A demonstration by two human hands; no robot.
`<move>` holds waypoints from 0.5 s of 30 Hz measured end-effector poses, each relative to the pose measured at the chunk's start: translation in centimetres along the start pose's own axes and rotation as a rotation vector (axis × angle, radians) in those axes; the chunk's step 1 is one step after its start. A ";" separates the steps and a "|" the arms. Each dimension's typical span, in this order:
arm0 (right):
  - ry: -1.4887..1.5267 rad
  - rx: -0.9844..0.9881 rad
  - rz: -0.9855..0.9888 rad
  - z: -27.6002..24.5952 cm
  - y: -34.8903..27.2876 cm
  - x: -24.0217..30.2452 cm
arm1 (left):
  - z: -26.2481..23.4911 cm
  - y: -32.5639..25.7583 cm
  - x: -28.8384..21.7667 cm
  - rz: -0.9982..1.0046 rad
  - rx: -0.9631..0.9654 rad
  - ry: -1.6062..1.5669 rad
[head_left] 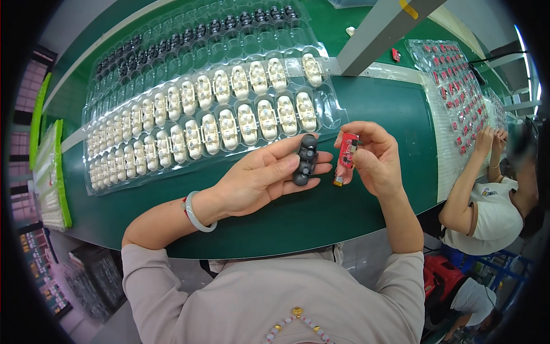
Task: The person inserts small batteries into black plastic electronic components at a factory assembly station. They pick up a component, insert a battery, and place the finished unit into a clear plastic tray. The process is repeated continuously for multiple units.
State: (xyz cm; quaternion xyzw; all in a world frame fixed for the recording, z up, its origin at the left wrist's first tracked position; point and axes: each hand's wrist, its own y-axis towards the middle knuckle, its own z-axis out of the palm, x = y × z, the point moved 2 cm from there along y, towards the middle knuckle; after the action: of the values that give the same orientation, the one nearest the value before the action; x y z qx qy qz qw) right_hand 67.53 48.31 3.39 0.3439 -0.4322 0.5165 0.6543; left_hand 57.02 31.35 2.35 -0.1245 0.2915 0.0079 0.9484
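My left hand (260, 178) lies palm up over the green table (378, 114) and holds a small dark grey oblong part (305, 160) on its fingers, thumb beside it. Just to its right, my right hand (372, 157) pinches a small red circuit board (346, 156) upright, a brass-coloured bit at its lower end. The board is close to the dark part but apart from it. A pale bangle sits on my left wrist.
A clear blister tray (326, 123) with two rows of white oblong parts lies just beyond my hands. Behind it another tray (189, 40) holds dark parts. At the right, a tray of red boards (458, 86) and another person's hand (487, 140). A grey post (378, 28) rises behind.
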 end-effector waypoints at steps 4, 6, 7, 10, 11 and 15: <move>-0.116 0.025 0.011 0.3 -0.4 -0.1 | 0.0 -0.4 -0.2 0.052 0.001 0.065; -0.127 0.008 0.004 0.9 -0.4 -0.1 | -0.1 -0.4 -0.1 0.055 -0.011 0.095; -0.133 -0.001 0.000 1.1 -0.4 -0.2 | -0.4 -0.4 0.0 0.049 -0.001 0.126; -0.124 -0.003 0.016 1.0 -0.4 -0.1 | -0.7 -0.6 -0.1 0.065 -0.002 0.201; -0.114 -0.001 0.018 0.9 -0.4 -0.1 | -0.8 -0.6 -0.2 0.074 -0.007 0.226; -0.086 0.004 0.009 0.3 -0.3 -0.1 | -0.4 -0.8 -0.9 0.028 -0.055 0.137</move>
State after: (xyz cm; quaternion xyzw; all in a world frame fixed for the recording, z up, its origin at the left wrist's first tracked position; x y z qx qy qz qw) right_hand 67.76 47.87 3.39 0.3650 -0.4605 0.5049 0.6323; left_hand 56.18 30.56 2.71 -0.1468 0.3573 0.0206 0.9222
